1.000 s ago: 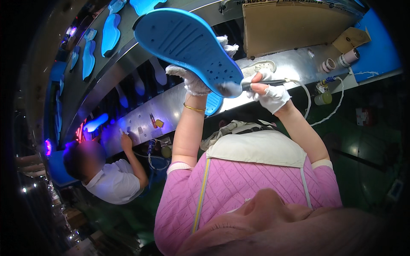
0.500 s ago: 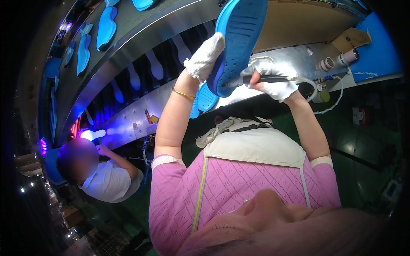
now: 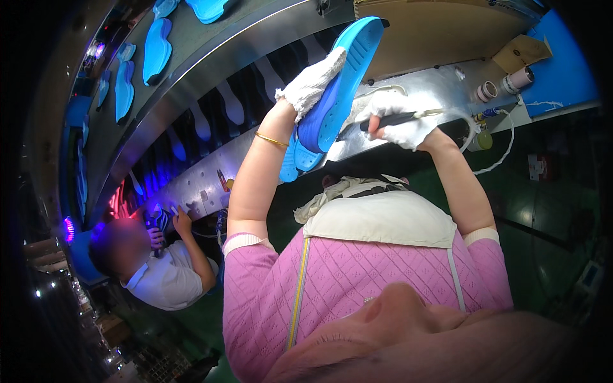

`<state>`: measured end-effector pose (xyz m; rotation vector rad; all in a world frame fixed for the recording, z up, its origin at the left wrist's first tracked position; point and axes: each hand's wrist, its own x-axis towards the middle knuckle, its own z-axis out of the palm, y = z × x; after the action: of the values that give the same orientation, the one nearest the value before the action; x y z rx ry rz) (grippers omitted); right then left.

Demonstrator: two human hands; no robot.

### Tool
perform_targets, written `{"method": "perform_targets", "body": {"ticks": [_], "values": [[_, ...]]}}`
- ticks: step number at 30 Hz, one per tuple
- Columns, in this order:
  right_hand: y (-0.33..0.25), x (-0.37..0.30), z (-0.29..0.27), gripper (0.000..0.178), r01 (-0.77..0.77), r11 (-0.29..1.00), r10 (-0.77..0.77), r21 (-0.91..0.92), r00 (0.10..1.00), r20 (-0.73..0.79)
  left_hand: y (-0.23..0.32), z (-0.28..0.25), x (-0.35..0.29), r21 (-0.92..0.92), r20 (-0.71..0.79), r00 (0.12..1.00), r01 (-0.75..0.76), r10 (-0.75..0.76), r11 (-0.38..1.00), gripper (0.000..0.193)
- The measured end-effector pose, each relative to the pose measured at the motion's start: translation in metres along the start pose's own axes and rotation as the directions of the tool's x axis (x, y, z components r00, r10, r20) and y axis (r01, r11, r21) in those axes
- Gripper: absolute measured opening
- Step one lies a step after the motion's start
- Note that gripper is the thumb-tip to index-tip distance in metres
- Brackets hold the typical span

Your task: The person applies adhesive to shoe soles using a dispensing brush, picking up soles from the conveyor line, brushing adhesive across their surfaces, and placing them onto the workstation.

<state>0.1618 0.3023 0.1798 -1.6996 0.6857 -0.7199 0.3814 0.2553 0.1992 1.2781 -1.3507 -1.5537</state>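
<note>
"Where is the blue sole [image 3: 359, 59] carried, and how are the fingers set?"

"It is held aloft, tilted, over the near edge of the metal tabletop [image 3: 440, 75]. Its side is gripped by the gloved left hand [image 3: 313, 82]. In the right hand [image 3: 401, 124], the fingers are wrapped round a black-handled tool [image 3: 394, 120]. Whether the sole is touched by the tool's tip cannot be told."

"What could go wrong from here?"

"The sole could be twisted loose if pressed hard by the tool, since it is pinched at one side only; smooth glove fabric would add to that. The surface could be smeared by a careless glove. The tool could also be tugged off line if its white hose [image 3: 460, 115] were snagged."

"And the edges?"

"Care is called for at the near edge: another blue sole [image 3: 289, 167] is seen there, just below the held one, and could be knocked to the green floor [image 3: 523, 210]. A pale sole [image 3: 361, 105] is partly hidden behind the hands."

"Where is room left?"

"Toward the tabletop's right end, bare metal is seen before the tape rolls [image 3: 487, 91] are reached. Along the far edge, movement is limited by the cardboard [image 3: 440, 35]; toward the left, by the conveyor [image 3: 239, 38]."
</note>
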Motion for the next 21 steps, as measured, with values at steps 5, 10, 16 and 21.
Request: {"method": "perform_targets", "body": {"ticks": [5,10,16,21], "values": [[-0.005,0.004,-0.013,0.012,0.128,0.991,-0.132,-0.044,0.985,-0.115,-0.001,-0.001,-0.001,-0.114,-0.020,0.999,0.039,-0.042,0.993,0.072],[-0.014,-0.006,-0.023,0.012,0.140,0.988,-0.142,-0.067,0.990,-0.023,0.001,-0.007,-0.014,-0.245,-0.011,1.000,-0.030,0.028,0.969,0.081],[-0.013,-0.012,-0.029,0.021,0.230,0.958,-0.151,0.171,0.911,-0.384,-0.023,-0.025,-0.029,-0.310,0.062,0.877,-0.436,0.476,0.844,0.095],[0.002,-0.019,-0.013,0.021,0.235,0.919,-0.053,0.318,0.870,-0.489,-0.079,0.011,-0.007,-0.573,0.112,0.961,-0.146,0.253,0.807,0.061]]}}
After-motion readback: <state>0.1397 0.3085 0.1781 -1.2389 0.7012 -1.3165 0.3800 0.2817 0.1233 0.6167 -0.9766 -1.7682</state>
